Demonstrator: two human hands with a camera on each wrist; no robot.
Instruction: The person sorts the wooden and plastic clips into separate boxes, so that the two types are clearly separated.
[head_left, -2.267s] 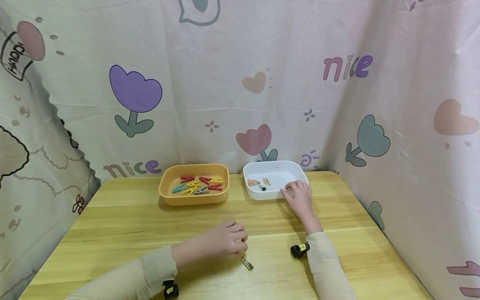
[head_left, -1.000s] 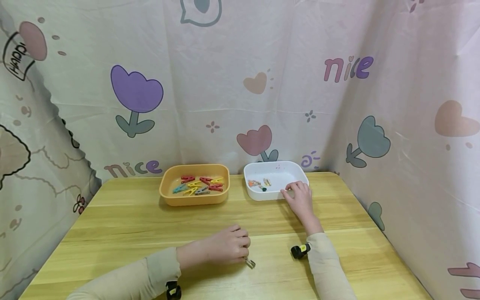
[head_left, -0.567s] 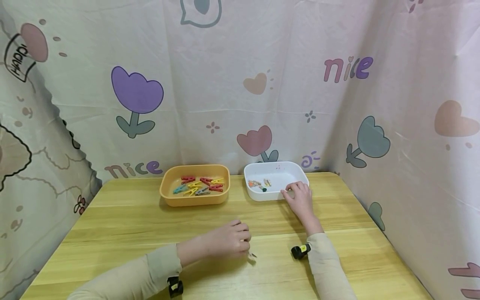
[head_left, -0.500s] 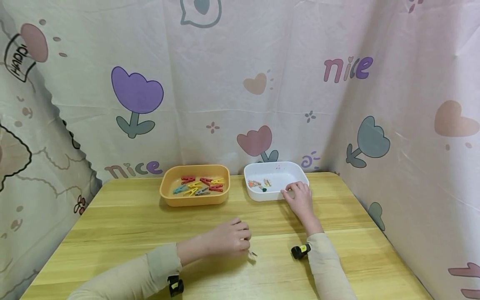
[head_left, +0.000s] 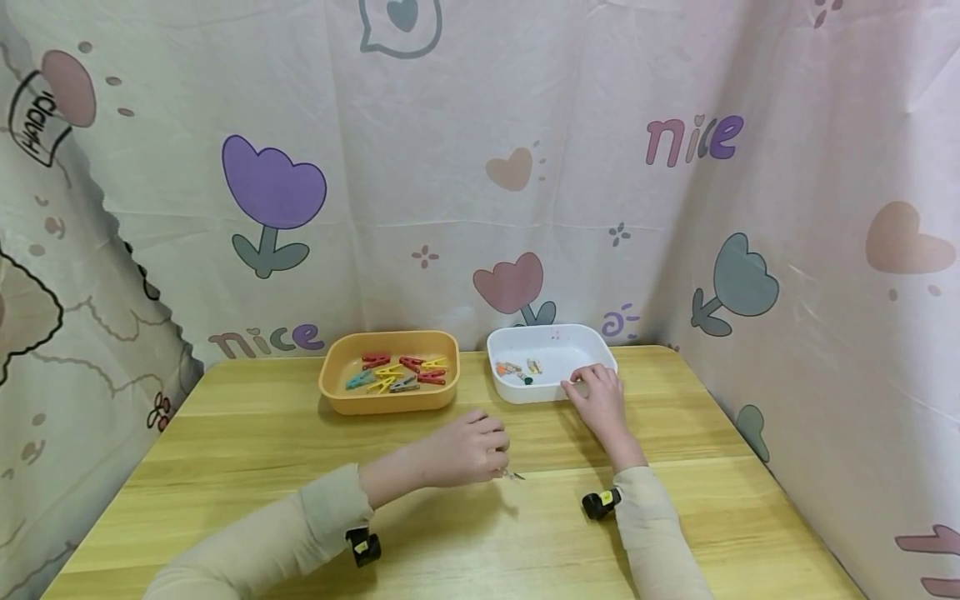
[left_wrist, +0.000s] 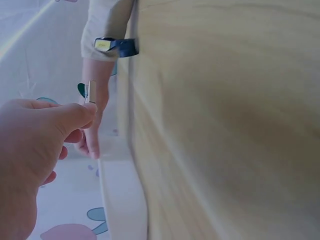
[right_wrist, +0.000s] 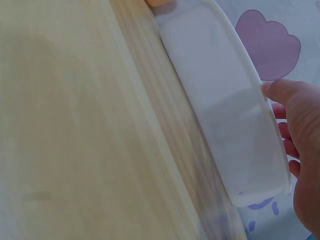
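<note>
My left hand (head_left: 468,450) is held above the middle of the table and pinches a small wooden clothespin (head_left: 514,476) between thumb and finger. In the left wrist view the clothespin (left_wrist: 92,92) shows a pale side and a dark green decoration. At the back right, my right hand (head_left: 602,400) grips the near rim of a white plastic tray (head_left: 528,394). The right wrist view shows the thumb outside the tray (right_wrist: 215,90) and the other fingers over its rim. Several small decorated clothespins (head_left: 510,367) lie in the tray's left part.
An orange tray (head_left: 390,404) stands left of the white one, with several red, yellow, blue and grey clothespins in it. Both trays sit near the back edge of the wooden table (head_left: 247,433). A printed curtain (head_left: 420,183) hangs behind and at both sides.
My left hand has picked the clothespin up off the table and carried it upward and toward the trays. The right hand has stayed on the white tray's rim.
</note>
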